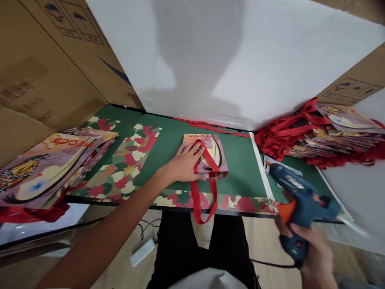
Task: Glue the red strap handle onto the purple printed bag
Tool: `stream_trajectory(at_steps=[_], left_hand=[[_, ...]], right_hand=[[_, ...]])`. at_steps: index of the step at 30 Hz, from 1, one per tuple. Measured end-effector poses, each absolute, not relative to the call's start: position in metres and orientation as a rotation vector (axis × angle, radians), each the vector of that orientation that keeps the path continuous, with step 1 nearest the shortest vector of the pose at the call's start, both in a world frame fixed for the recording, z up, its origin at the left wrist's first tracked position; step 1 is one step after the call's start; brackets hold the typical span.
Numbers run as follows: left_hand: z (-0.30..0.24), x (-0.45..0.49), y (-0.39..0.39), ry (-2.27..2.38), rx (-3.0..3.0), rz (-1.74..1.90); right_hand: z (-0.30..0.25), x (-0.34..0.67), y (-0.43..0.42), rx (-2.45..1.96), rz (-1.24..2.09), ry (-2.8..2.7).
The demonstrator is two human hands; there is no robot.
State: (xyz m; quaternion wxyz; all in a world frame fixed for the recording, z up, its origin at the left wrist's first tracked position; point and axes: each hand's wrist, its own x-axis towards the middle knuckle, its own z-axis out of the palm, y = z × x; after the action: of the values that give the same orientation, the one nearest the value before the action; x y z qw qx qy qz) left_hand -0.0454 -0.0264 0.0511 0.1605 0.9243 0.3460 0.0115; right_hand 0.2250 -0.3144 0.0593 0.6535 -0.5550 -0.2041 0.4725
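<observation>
A small printed paper bag (221, 150) with red ribbon handles (197, 202) lies on the green table in front of me. My left hand (186, 162) rests on the bag's left half, fingers spread over the print and one red ribbon, thumb near the bag's front edge. One ribbon loop hangs past the table edge. Off to the right, my right hand (315, 245) is wrapped around the grip of a dark blue glue gun (300, 196) with an orange trigger. The gun's nozzle points up and left, and it is blurred.
Stacked printed bags (45, 164) lie at the left, and a taller pile of bags (337, 136) with red handles is at the right. Loose red ribbons (210, 126) lie along the back. Cardboard boxes (45, 80) and a white panel (192, 60) enclose the green tabletop (243, 168).
</observation>
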Motion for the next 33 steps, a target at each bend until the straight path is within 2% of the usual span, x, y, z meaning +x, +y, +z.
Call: stream_trajectory(at_steps=[5, 9, 12, 15, 21, 24, 26, 28, 30, 33], left_hand=[[0.048, -0.064, -0.052, 0.975, 2.672, 0.378], [0.035, -0.081, -0.076, 0.969, 2.676, 0.857], [0.026, -0.084, -0.083, 1.099, 2.627, 1.017], [0.024, -0.078, -0.081, 1.113, 2.593, 0.936], [0.051, -0.061, -0.058, 1.049, 2.609, 0.344], [0.072, -0.054, -0.046, 0.993, 2.527, 0.221], [0.080, -0.055, -0.048, 0.915, 2.493, 0.350], [0.080, -0.061, -0.059, 0.928, 2.465, 0.660], [0.067, -0.069, -0.076, 1.070, 2.431, 1.017], [0.036, -0.074, -0.094, 1.205, 2.406, 1.216]], right_hand=[[0.046, 0.182, -0.293, -1.305, 1.313, -0.530], [0.035, 0.183, -0.292, -1.296, 1.440, -0.611], [0.032, 0.192, -0.297, -1.313, 1.535, -0.705], [0.032, 0.195, -0.302, -1.336, 1.531, -0.756], [0.036, 0.191, -0.305, -1.385, 1.543, -0.823], [0.039, 0.189, -0.307, -1.367, 1.537, -0.800], [0.041, 0.187, -0.308, -1.364, 1.503, -0.746], [0.040, 0.184, -0.310, -1.363, 1.486, -0.701], [0.036, 0.184, -0.312, -1.352, 1.501, -0.701], [0.030, 0.184, -0.312, -1.355, 1.549, -0.753]])
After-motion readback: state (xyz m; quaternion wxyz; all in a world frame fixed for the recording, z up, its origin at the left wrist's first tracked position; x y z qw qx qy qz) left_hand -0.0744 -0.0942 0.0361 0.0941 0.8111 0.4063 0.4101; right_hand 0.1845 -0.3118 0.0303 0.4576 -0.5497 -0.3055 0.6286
